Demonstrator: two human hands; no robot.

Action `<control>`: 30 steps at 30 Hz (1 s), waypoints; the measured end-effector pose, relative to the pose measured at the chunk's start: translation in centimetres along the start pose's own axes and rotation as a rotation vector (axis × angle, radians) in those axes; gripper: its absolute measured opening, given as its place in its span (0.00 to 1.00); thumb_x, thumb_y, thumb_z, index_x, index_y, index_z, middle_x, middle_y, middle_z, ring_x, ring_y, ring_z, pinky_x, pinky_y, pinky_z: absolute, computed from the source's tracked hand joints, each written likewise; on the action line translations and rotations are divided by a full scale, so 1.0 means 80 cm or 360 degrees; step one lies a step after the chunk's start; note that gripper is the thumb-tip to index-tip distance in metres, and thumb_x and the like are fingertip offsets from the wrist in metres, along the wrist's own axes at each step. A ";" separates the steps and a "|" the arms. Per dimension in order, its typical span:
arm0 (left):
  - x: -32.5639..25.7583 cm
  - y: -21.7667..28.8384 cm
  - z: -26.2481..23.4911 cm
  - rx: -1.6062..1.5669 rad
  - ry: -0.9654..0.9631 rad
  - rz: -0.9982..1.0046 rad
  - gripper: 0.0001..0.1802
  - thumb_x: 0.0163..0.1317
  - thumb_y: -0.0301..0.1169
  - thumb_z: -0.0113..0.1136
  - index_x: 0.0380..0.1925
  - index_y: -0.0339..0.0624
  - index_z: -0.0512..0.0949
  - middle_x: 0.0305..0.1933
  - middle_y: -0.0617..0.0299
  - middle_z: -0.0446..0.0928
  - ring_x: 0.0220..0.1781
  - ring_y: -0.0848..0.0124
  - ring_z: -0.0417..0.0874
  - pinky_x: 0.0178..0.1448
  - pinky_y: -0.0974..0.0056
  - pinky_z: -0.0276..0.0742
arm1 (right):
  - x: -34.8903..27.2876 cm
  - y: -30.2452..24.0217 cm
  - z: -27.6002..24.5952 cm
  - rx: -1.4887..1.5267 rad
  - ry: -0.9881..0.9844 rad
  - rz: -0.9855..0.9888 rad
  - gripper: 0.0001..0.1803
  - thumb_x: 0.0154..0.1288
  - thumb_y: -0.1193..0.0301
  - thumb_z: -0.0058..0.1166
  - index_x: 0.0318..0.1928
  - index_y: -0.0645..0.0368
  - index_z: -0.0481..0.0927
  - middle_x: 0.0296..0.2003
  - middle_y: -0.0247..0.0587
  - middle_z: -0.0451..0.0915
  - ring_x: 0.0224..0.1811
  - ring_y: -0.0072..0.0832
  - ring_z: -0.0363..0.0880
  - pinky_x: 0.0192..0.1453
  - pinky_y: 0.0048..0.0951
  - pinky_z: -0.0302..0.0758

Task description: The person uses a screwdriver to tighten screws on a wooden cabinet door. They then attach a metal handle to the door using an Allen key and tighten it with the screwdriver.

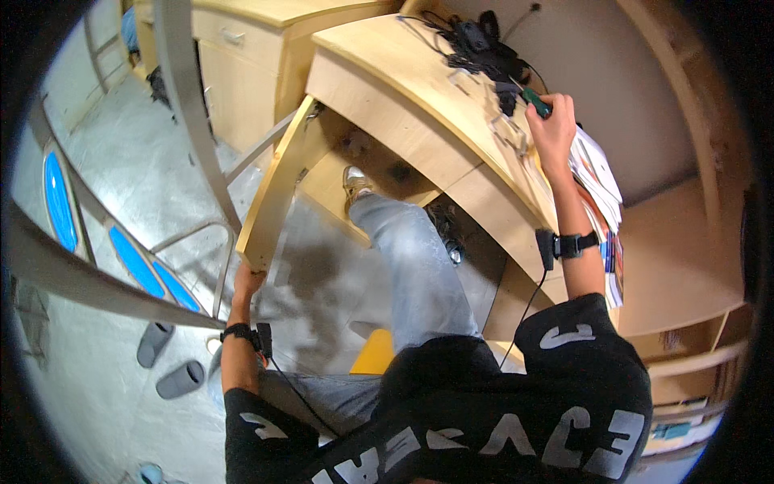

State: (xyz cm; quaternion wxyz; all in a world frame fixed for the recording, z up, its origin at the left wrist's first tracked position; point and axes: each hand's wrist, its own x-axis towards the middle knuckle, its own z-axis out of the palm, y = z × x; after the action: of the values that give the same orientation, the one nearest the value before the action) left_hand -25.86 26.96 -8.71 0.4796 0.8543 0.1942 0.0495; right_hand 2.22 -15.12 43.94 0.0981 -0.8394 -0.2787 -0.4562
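Note:
My left hand [248, 279] grips the lower outer edge of a wooden cabinet door [276, 194], which stands swung out from the desk [387, 109]. Metal hinges show along the door's inner side. Over the desk top, my right hand [553, 133] is closed round a screwdriver [535, 102] with a dark green handle, its shaft pointing toward a heap of black cables [476, 48]. Some small pale pieces [506, 129] lie on the desk beside that hand, blurred. One shoe of mine [355, 185] rests in the open cabinet.
Books and papers [601, 185] are stacked beside my right forearm. A grey metal frame with a ladder of blue-padded rungs [133, 260] rises at the left. Grey slippers [179, 379] lie on the floor. Another wooden cabinet [238, 68] stands behind the door. A yellow seat [373, 352] shows below me.

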 end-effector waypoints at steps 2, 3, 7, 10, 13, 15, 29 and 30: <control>0.001 -0.004 0.001 0.0061 -0.0022 0.0076 0.18 0.46 0.30 0.61 0.40 0.41 0.77 0.37 0.48 0.80 0.43 0.52 0.80 0.42 0.56 0.74 | 0.007 0.018 -0.019 -0.0120 0.0032 -0.0046 0.12 0.50 0.73 0.59 0.34 0.62 0.73 0.34 0.46 0.71 0.32 0.43 0.73 0.37 0.37 0.71; 0.001 -0.006 0.001 0.0136 -0.0068 0.0028 0.18 0.46 0.29 0.60 0.40 0.39 0.76 0.37 0.48 0.80 0.42 0.53 0.80 0.42 0.57 0.74 | 0.007 0.027 -0.029 -0.0149 -0.0007 -0.0017 0.11 0.50 0.73 0.59 0.35 0.61 0.73 0.34 0.47 0.71 0.33 0.44 0.73 0.37 0.37 0.71; -0.002 -0.011 0.008 0.0127 0.0110 0.0162 0.15 0.47 0.30 0.60 0.37 0.38 0.77 0.33 0.52 0.80 0.38 0.59 0.80 0.39 0.58 0.74 | -0.003 0.059 -0.069 -0.0274 -0.0151 0.0076 0.11 0.51 0.74 0.59 0.36 0.60 0.73 0.35 0.46 0.72 0.35 0.43 0.75 0.38 0.36 0.72; 0.003 -0.016 0.010 0.0034 -0.0004 0.0073 0.19 0.44 0.32 0.62 0.40 0.43 0.78 0.38 0.48 0.80 0.43 0.50 0.79 0.42 0.54 0.74 | -0.009 0.097 -0.106 -0.0389 -0.0040 0.0110 0.12 0.51 0.71 0.60 0.35 0.61 0.74 0.34 0.46 0.72 0.35 0.41 0.75 0.39 0.37 0.72; 0.008 -0.024 0.012 -0.0131 -0.0033 0.0101 0.18 0.45 0.32 0.63 0.38 0.42 0.78 0.38 0.49 0.80 0.43 0.50 0.80 0.43 0.55 0.74 | -0.019 0.169 -0.170 -0.0607 0.0218 0.0230 0.15 0.48 0.67 0.62 0.33 0.62 0.75 0.33 0.47 0.74 0.38 0.42 0.75 0.42 0.38 0.71; 0.011 -0.030 0.010 -0.0127 0.0016 0.0277 0.17 0.45 0.33 0.63 0.38 0.41 0.78 0.38 0.49 0.80 0.43 0.51 0.80 0.43 0.55 0.74 | -0.039 0.222 -0.216 -0.0749 0.0354 0.0604 0.16 0.46 0.63 0.63 0.32 0.62 0.78 0.35 0.48 0.77 0.40 0.42 0.76 0.45 0.38 0.72; 0.010 -0.006 0.004 0.0176 0.0089 0.0506 0.20 0.47 0.31 0.63 0.44 0.43 0.77 0.42 0.49 0.79 0.44 0.50 0.79 0.44 0.55 0.75 | -0.199 0.281 -0.244 -0.0930 -0.0488 0.1475 0.16 0.45 0.65 0.57 0.32 0.64 0.82 0.34 0.57 0.80 0.39 0.44 0.80 0.46 0.37 0.75; 0.014 -0.010 0.005 0.0270 -0.0011 0.0627 0.21 0.48 0.31 0.62 0.45 0.44 0.76 0.43 0.49 0.78 0.45 0.50 0.78 0.44 0.53 0.75 | -0.180 0.260 -0.245 -0.1057 -0.0379 0.1415 0.14 0.46 0.66 0.56 0.31 0.64 0.82 0.34 0.58 0.80 0.38 0.42 0.81 0.45 0.35 0.75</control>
State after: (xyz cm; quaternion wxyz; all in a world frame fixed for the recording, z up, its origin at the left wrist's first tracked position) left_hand -24.96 27.46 -9.71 0.3878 0.9132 0.0254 0.1229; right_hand -6.27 -45.91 45.05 -0.0205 -0.9075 0.2509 -0.3362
